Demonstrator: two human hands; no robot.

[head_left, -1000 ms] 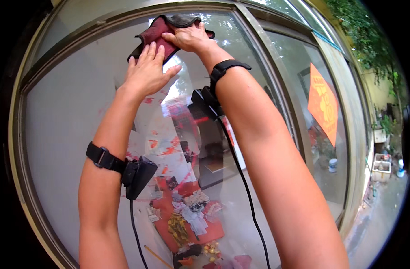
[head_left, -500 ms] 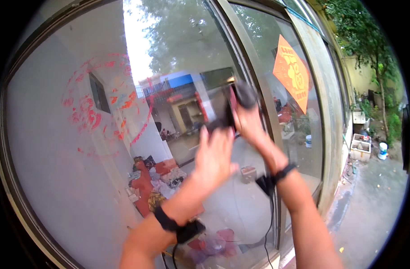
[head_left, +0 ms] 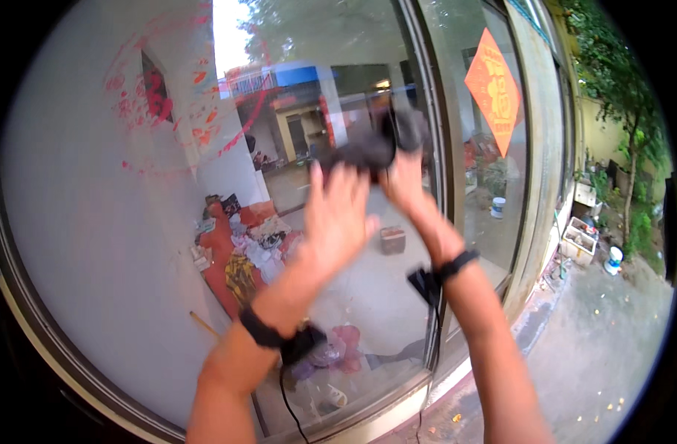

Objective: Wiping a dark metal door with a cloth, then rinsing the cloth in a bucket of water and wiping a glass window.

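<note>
Both of my hands are raised against the large pane of window glass (head_left: 131, 244), and between them sits the dark crumpled cleaning cloth (head_left: 375, 148), pressed flat to the pane just left of the grey metal window frame upright (head_left: 433, 185). My right hand (head_left: 406, 185) is the nearer one to the cloth: its fingers (head_left: 398, 164) curl up into the lower edge of the bunched fabric and grip it from below, so the cloth lies directly above that hand, towards the top of the window. My left hand (head_left: 338, 218) is spread open, palm to the glass, its fingertips (head_left: 331, 172) reaching the cloth's lower left corner and seeming to touch it rather than clasp it; motion blur keeps me from being sure. The cloth's long axis runs roughly sideways, rising a little toward the frame. A black band with a small box sits on each wrist, with a thin cable hanging down. Left of the cloth, red smears (head_left: 142, 96) streak the upper pane, well apart from my hands. On the next pane to the right hangs an orange diamond-shaped paper sign (head_left: 494, 89).
</note>
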